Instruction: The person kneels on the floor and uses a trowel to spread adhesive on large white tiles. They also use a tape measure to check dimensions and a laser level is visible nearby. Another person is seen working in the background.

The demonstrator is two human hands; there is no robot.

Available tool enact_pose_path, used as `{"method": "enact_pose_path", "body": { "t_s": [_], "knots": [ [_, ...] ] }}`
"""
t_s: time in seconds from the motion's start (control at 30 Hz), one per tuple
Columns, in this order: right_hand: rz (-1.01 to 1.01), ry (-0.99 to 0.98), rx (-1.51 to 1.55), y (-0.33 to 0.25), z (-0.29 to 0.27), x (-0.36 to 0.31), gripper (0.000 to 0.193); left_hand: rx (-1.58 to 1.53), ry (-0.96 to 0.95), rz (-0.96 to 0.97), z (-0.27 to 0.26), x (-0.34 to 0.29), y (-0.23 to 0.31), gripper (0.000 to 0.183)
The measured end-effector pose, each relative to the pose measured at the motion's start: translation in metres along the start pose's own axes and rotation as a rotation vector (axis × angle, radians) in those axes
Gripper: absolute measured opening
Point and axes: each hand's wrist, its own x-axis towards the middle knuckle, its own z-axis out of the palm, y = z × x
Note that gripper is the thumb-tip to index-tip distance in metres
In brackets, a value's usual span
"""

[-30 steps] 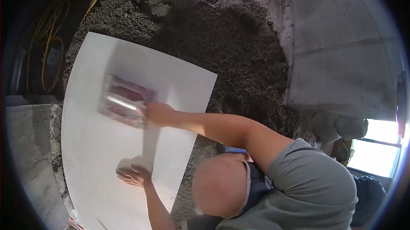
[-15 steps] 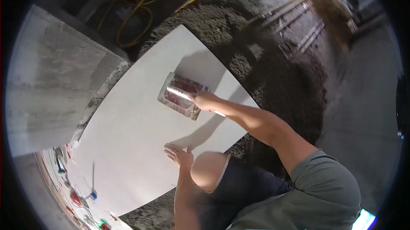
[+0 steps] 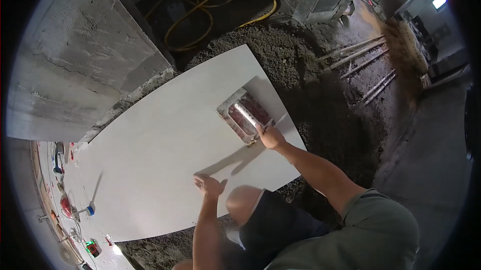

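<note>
White tile (image 3: pixel 165 144) under both hands, suction lifter (image 3: pixel 245 115) gripped

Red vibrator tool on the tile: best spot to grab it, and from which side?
Take the red-and-metal tool by the shiny bar handle along its top, coming from above on the near side. The right hand is at that end; the flat base sits on the large white tile.

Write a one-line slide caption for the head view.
Kneeling person presses left hand flat on a large white tile laid on a mortar bed, right hand on a red-and-metal tool.
</note>
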Motion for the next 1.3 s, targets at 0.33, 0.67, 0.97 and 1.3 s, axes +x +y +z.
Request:
{"method": "enact_pose_path", "body": {
  "t_s": [0.33,0.67,0.97,1.3],
  "knots": [
    [-0.328,0.086,0.217,0.032,-0.014,0.050,0.070,-0.050,0.185,-0.296,-0.087,0.065,0.089,0.100],
    [0.113,0.106,-0.306,-0.113,-0.100,0.160,0.095,-0.069,0.100,-0.333,-0.143,0.144,0.129,0.065],
    [-0.121,0.260,-0.091,-0.123,-0.094,0.189,0.091,0.005,0.161,-0.294,-0.153,0.126,0.123,0.066],
    [-0.292,0.113,-0.269,-0.098,-0.101,0.198,0.078,0.111,0.108,-0.240,-0.155,0.120,0.119,0.064]
  ]
}}
